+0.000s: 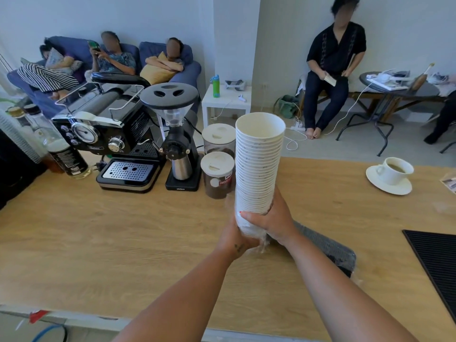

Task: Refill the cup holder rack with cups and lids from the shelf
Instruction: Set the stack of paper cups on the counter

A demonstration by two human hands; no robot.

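A tall stack of white paper cups (pixel 259 164) stands upright above the wooden counter (pixel 98 230), open mouths up, its lower end in a clear plastic sleeve. My right hand (pixel 274 218) grips the stack near its base, thumb across the front. My left hand (pixel 237 235) grips the bottom of the stack and the bunched plastic. Behind my right forearm a long sleeve of black lids (pixel 328 248) in plastic lies on the counter. No cup holder rack or shelf is in view.
An espresso machine (pixel 108 134), a grinder (pixel 177 141) and two lidded canisters (pixel 218 166) stand at the counter's back left. A cup on a saucer (pixel 392 174) sits at the right, a black ribbed mat (pixel 436 262) at the right edge. Several people sit beyond the counter.
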